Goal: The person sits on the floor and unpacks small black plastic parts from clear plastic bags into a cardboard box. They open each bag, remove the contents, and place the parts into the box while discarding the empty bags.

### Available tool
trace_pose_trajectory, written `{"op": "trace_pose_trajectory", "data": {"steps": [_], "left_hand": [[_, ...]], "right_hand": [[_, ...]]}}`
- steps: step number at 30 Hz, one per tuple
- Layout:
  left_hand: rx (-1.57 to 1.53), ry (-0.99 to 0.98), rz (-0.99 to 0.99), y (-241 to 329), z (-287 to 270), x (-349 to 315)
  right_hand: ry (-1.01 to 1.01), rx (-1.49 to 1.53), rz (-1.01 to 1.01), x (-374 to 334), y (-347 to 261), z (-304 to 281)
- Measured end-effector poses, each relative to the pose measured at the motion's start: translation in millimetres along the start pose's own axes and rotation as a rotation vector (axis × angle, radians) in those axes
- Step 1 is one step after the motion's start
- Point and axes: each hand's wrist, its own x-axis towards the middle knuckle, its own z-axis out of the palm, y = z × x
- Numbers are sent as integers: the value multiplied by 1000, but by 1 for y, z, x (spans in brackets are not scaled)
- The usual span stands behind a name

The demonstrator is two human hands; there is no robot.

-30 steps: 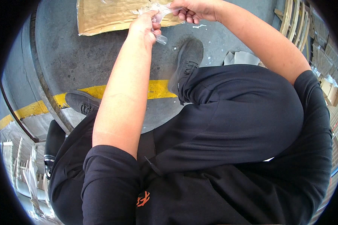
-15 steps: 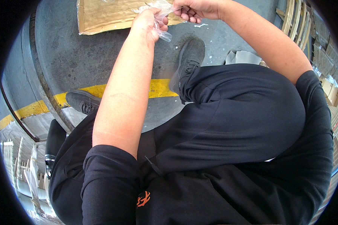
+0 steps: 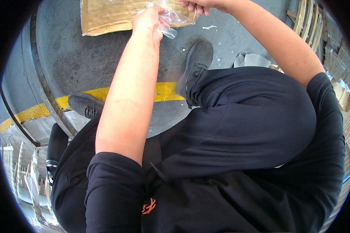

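Crumpled clear plastic film [image 3: 170,19] is bunched in my left hand [image 3: 148,22], whose fingers are wrapped round it. A loose end of the film hangs below the fingers. Just to the right, at the top edge of the picture, is my right hand [image 3: 200,5]. Its fingers are curled, and the upper part is cut off, so what they pinch cannot be made out. Beneath and behind the left hand lies a brown cardboard sheet [image 3: 105,18] with a shiny, film-like surface and a bent near edge.
My dark shoes [image 3: 200,58] stand on a grey floor [image 3: 85,66] crossed by a yellow stripe [image 3: 165,91]. A curved metal bar [image 3: 41,73] runs along the left. Wooden slats [image 3: 309,23] stand at the upper right, near a pale scrap [image 3: 252,60] on the floor.
My right hand has moved up and slightly right, partly out of the picture. My left hand has shifted slightly left, still gripping the film, which is spread more between the hands.
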Motion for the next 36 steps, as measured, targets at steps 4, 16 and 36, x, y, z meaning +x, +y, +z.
{"op": "trace_pose_trajectory", "data": {"steps": [4,16,36], "left_hand": [[-19,-66,13,17,34,-19],[-127,160,96,61,2,-13],[-121,61,85,49,22,2]], "right_hand": [[480,-649,-262,12,41,-17],[441,-904,-251,39,-6,-8],[802,-1063,-461,52,15,-10]]}}
